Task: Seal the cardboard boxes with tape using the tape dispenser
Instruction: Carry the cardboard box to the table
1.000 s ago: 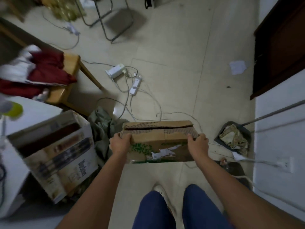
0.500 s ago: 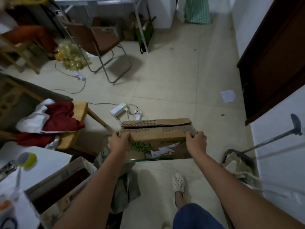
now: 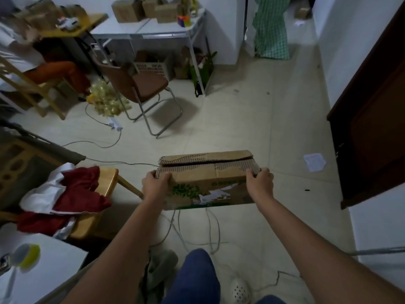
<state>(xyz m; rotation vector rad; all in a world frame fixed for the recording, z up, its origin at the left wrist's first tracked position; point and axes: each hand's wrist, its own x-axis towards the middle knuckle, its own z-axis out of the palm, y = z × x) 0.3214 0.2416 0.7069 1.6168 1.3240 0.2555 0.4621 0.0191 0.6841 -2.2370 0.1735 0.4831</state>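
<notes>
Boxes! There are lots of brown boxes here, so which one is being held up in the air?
The cardboard box with green print, gripped at its ends by both hands; the other boxes sit on the white table.

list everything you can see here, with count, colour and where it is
cardboard box: one, brown with green print, carried in the air at centre
folding chair: one, brown seat, metal frame, upper left of centre
white table: one, far centre, several brown boxes on top
red and white cloth: heap on a wooden seat, left
paper scrap: one, white, on the floor at right
cables: several, pale, on the floor below the box
door: dark brown, right
hands: left hand and right hand, gripping the box's ends
</notes>
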